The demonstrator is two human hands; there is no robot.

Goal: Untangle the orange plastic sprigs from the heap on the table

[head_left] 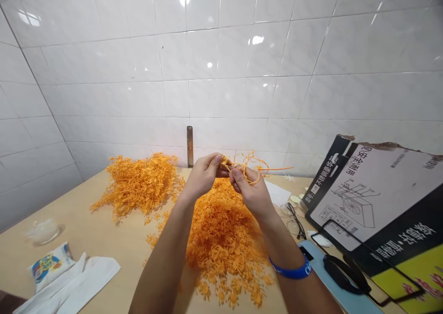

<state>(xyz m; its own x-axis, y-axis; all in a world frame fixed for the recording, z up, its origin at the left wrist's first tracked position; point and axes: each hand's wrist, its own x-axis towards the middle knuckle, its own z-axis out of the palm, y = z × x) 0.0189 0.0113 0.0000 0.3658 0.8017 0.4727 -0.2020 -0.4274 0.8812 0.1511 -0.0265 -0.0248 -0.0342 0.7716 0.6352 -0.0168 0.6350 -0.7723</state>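
Observation:
Both my hands are raised above a wooden table [100,240] and pinch the same tangle of thin orange plastic strands [249,165]. My left hand [203,174] grips a small orange clump at the strands' left end with thumb and fingers closed. My right hand [251,190], with a blue wristband [291,270] on its wrist, is closed on the strands right beside the left one. Loose ends stick out to the right. A large heap of small orange plastic pieces [221,240] lies under my hands. A second orange heap [140,182] lies to the left.
A printed cardboard box [377,198] leans at the right, with glasses [294,218] and a pale blue item [332,281] beside it. White paper [83,279], a small packet [48,264] and a clear dish [43,231] lie at the front left. A tiled wall [221,74] rises behind the table.

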